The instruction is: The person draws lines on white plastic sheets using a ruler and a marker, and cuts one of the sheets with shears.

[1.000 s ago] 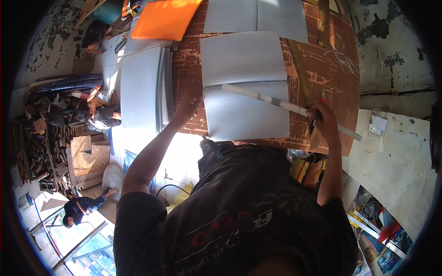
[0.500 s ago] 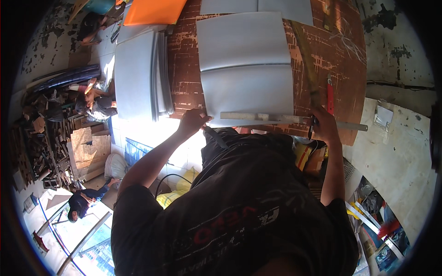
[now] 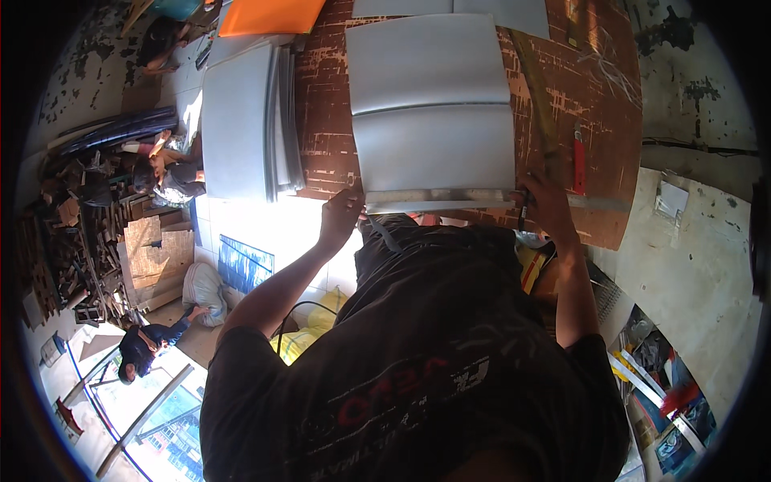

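Note:
A smooth grey sheet (image 3: 434,149) lies on the worn brown tabletop in front of me. Along its near edge runs a long flat metal ruler (image 3: 450,195), reaching past the sheet on the right. My left hand (image 3: 344,213) is closed at the near left corner, its fingertips pinching the sheet beside the ruler's left end. Below those fingers hangs a narrow grey strip (image 3: 385,235). My right hand (image 3: 548,209) rests over the ruler near the right corner, closed round a slim dark pen-like tool (image 3: 524,210); its exact kind is unclear.
Another grey sheet (image 3: 430,64) adjoins the far edge. A stack of grey sheets (image 3: 237,120) stands left, with an orange sheet (image 3: 269,16) beyond. At right lie a red-handled tool (image 3: 579,165) and a long yellowish strip (image 3: 536,88). Other people (image 3: 169,177) sit at far left.
The ruler has slid left and now meets the sheet's left corner by my left hand. My right hand has shifted left and slightly farther from me.

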The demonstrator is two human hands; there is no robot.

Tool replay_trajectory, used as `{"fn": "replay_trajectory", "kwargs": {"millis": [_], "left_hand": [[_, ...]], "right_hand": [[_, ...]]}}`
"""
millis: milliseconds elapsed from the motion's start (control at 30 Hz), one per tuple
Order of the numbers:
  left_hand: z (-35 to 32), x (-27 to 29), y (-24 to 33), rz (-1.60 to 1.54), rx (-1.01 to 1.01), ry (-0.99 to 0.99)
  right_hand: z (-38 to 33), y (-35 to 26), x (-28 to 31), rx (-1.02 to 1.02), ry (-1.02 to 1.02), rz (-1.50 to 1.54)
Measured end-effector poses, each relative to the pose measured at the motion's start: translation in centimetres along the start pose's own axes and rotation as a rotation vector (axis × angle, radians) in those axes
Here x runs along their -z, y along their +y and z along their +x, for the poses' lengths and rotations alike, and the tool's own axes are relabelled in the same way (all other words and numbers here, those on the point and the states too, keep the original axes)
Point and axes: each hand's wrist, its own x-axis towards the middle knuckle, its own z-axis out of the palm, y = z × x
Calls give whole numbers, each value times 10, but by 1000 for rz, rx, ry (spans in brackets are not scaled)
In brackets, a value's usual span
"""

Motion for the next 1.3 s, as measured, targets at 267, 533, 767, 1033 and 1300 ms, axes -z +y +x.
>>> {"fn": "replay_trajectory", "kwargs": {"millis": [267, 533, 767, 1033, 1300], "left_hand": [[5, -2, 23, 105, -10, -43], [19, 10, -2, 3, -20, -134], [27, 12, 7, 38, 47, -193], [31, 13, 1, 63, 4, -198], [36, 3, 4, 165, -75, -88]], "right_hand": [[-4, 7, -2, -21, -35, -36], [-14, 12, -8, -39, -66, -72], [-25, 37, -20, -31, 30, -45], [-21, 40, -5, 25, 158, 75], [-7, 36, 0, 26, 170, 171]]}}
